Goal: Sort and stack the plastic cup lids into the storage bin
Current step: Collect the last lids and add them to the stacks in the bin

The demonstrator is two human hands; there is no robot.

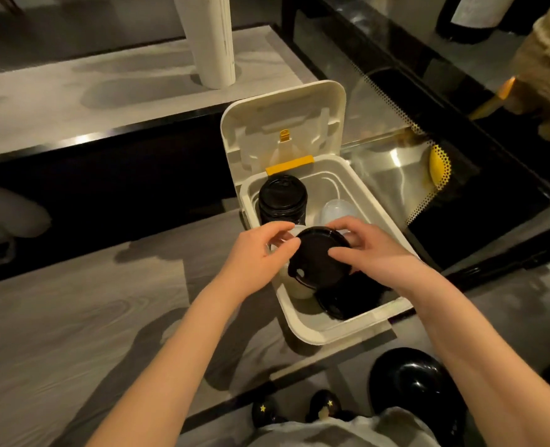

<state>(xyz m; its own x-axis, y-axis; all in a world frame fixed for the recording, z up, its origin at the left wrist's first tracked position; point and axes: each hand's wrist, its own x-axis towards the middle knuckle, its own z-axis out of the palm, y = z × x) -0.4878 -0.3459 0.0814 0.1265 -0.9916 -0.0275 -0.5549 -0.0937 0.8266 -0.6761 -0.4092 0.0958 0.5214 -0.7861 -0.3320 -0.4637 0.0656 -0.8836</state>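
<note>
A cream storage bin [302, 327] with its hinged cover raised sits at the table's right end. Over its middle I hold a black cup lid [318, 256]: my right hand [373, 250] grips its right rim, thumb on top. My left hand [257, 253] pinches a white translucent lid [294, 232] at the black lid's left edge. A tall stack of black lids [282, 198] stands in the bin's far left corner. Clear dome lids [338, 209] lie at the far right. More black lids [347, 298] lie in the near part, and a pale stack [297, 290] is partly hidden under my hands.
The grey wood-grain table [105, 311] stretches left of the bin. A white post [214, 40] stands on a higher shelf behind. A glass display case [428, 130] is at the right. A black stool [415, 385] and my shoes are below the table's edge.
</note>
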